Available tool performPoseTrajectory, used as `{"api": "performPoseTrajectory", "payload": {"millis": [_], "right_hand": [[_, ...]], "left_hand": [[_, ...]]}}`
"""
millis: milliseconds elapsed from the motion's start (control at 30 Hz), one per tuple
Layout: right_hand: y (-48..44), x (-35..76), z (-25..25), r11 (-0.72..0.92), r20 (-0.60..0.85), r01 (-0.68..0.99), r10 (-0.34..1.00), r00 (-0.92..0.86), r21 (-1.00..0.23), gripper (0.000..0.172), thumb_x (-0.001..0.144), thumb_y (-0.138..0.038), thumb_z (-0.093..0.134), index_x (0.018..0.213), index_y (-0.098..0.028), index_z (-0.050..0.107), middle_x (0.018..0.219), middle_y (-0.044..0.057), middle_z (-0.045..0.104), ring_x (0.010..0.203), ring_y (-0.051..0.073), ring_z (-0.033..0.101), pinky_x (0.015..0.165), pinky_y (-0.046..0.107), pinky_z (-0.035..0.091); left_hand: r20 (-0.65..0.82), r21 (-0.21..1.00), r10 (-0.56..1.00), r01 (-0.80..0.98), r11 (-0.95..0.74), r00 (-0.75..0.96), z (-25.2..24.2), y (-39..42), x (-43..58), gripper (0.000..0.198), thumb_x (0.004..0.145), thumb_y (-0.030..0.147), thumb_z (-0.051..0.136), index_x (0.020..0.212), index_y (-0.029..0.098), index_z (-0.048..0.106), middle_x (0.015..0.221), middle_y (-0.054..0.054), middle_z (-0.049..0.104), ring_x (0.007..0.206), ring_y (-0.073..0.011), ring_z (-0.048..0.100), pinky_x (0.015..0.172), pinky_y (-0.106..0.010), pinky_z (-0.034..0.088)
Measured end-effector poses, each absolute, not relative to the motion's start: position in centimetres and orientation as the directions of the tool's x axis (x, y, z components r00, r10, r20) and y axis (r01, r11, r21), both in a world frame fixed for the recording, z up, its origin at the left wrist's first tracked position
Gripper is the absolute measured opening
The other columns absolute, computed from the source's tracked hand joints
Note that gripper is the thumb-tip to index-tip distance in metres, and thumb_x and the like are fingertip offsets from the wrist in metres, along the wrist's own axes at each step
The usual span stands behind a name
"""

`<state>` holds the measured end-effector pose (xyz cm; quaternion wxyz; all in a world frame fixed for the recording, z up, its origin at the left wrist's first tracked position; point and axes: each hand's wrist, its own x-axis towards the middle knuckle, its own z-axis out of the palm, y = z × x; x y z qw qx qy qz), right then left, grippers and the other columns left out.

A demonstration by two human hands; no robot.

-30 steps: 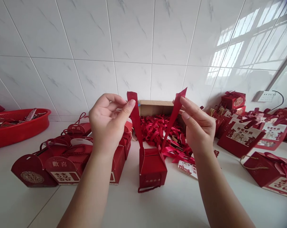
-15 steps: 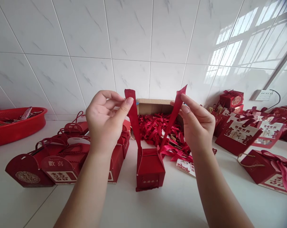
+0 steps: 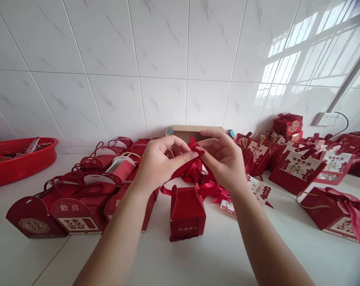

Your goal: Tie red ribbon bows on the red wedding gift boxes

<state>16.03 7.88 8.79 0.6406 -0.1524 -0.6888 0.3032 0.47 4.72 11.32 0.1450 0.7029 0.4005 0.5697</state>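
Observation:
A small red gift box [image 3: 187, 214] with a folded top stands upright on the white table, below and between my hands. A red ribbon [image 3: 194, 147] runs from the box's top up to my fingers, its two ends brought together. My left hand [image 3: 168, 161] pinches one end between thumb and fingers. Touching it, my right hand [image 3: 223, 159] pinches the other end. Where the ends meet, the fingers partly hide whether they cross. Behind the hands, a cardboard carton [image 3: 180, 129] and a heap of loose red ribbons [image 3: 208, 180] show in part.
Finished-looking red boxes with cord handles [image 3: 78, 216] crowd the left. A red plastic basin [image 3: 22, 163] sits beyond them. On the right are red gift bags [image 3: 300, 169] and a bow-tied box [image 3: 331, 212]. A tiled wall [image 3: 162, 47] with a socket [image 3: 325, 118] closes the back.
Both hands have moved inward and down, from well apart to touching. The ribbon ends, earlier held up separately, are now together above the box, and the ribbon sags in loops at its sides.

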Motion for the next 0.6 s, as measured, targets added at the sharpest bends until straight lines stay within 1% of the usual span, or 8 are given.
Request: {"api": "performPoseTrajectory", "payload": {"millis": [100, 167, 200, 267, 367, 467, 533, 600], "right_hand": [[7.61, 16.04, 8.77, 0.748, 0.776, -0.211, 0.591, -0.219, -0.629, 0.024, 0.081, -0.017, 0.06, 0.105, -0.021, 0.06, 0.097, 0.005, 0.069, 0.088, 0.016, 0.066, 0.069, 0.027, 0.057], [7.37, 16.2, 8.89, 0.723, 0.76, -0.242, 0.59, -0.273, -0.647, 0.024, 0.082, -0.018, 0.059, 0.106, -0.02, 0.061, 0.103, 0.006, 0.068, 0.092, 0.017, 0.065, 0.071, 0.028, 0.057], [7.25, 16.28, 8.98, 0.71, 0.753, -0.257, 0.588, -0.296, -0.656, 0.025, 0.081, -0.018, 0.059, 0.106, -0.02, 0.062, 0.104, 0.006, 0.068, 0.092, 0.017, 0.065, 0.07, 0.027, 0.057], [7.08, 16.36, 9.17, 0.687, 0.739, -0.279, 0.596, -0.314, -0.671, 0.024, 0.081, -0.02, 0.062, 0.104, -0.02, 0.063, 0.1, 0.005, 0.068, 0.089, 0.016, 0.065, 0.069, 0.027, 0.057], [6.97, 16.2, 9.35, 0.629, 0.702, -0.313, 0.646, -0.299, -0.712, 0.019, 0.078, -0.023, 0.067, 0.097, -0.02, 0.064, 0.094, 0.004, 0.069, 0.085, 0.015, 0.065, 0.069, 0.026, 0.057], [7.02, 15.92, 9.39, 0.553, 0.651, -0.352, 0.695, -0.306, -0.756, 0.017, 0.077, -0.026, 0.07, 0.092, -0.019, 0.065, 0.084, 0.002, 0.068, 0.074, 0.012, 0.065, 0.064, 0.024, 0.056], [7.13, 15.86, 9.35, 0.514, 0.631, -0.383, 0.709, -0.315, -0.768, 0.016, 0.078, -0.026, 0.069, 0.092, -0.019, 0.065, 0.08, 0.001, 0.068, 0.07, 0.011, 0.064, 0.063, 0.023, 0.056], [7.32, 15.94, 9.25, 0.488, 0.62, -0.404, 0.715, -0.323, -0.774, 0.02, 0.078, -0.026, 0.07, 0.096, -0.02, 0.066, 0.083, 0.001, 0.069, 0.073, 0.011, 0.065, 0.065, 0.023, 0.057]], "left_hand": [[0.659, 0.694, 0.752, 0.381, -0.611, 0.006, 11.2, 4.86, 0.61, 0.028, 0.066, 0.037, 0.078, 0.071, 0.02, 0.055, 0.064, 0.003, 0.058, 0.051, -0.009, 0.049, 0.046, -0.022, 0.042], [0.652, 0.707, 0.758, 0.366, -0.606, -0.003, 11.17, 4.92, 0.48, 0.03, 0.066, 0.037, 0.078, 0.076, 0.021, 0.055, 0.065, 0.003, 0.059, 0.054, -0.01, 0.052, 0.049, -0.023, 0.044], [0.65, 0.707, 0.76, 0.363, -0.607, 0.003, 11.16, 4.96, 0.38, 0.029, 0.066, 0.037, 0.077, 0.078, 0.021, 0.056, 0.066, 0.002, 0.061, 0.056, -0.0106, 0.053, 0.051, -0.023, 0.045], [0.657, 0.699, 0.754, 0.358, -0.619, 0.02, 11.14, 5.03, 0.19, 0.026, 0.067, 0.035, 0.077, 0.078, 0.021, 0.058, 0.068, 0.001, 0.064, 0.059, -0.0114, 0.056, 0.053, -0.024, 0.046], [0.68, 0.686, 0.732, 0.331, -0.648, 0.024, 11.12, 5.13, 0.05, 0.024, 0.065, 0.031, 0.079, 0.076, 0.021, 0.06, 0.07, 0.0, 0.066, 0.06, -0.0118, 0.059, 0.054, -0.023, 0.047], [0.7, 0.672, 0.714, 0.334, -0.661, 0.007, 11.06, 5.23, 0.09, 0.023, 0.064, 0.03, 0.079, 0.074, 0.02, 0.061, 0.07, 0.0, 0.066, 0.06, -0.0117, 0.06, 0.054, -0.023, 0.048], [0.709, 0.661, 0.705, 0.355, -0.661, -0.008, 11.01, 5.27, 0.13, 0.021, 0.065, 0.032, 0.078, 0.073, 0.02, 0.062, 0.07, 0.0, 0.066, 0.059, -0.0114, 0.059, 0.053, -0.023, 0.047], [0.716, 0.652, 0.698, 0.372, -0.661, -0.016, 10.98, 5.26, 0.16, 0.02, 0.067, 0.033, 0.077, 0.071, 0.019, 0.063, 0.068, 0.0, 0.065, 0.057, -0.011, 0.057, 0.051, -0.023, 0.046]]}}
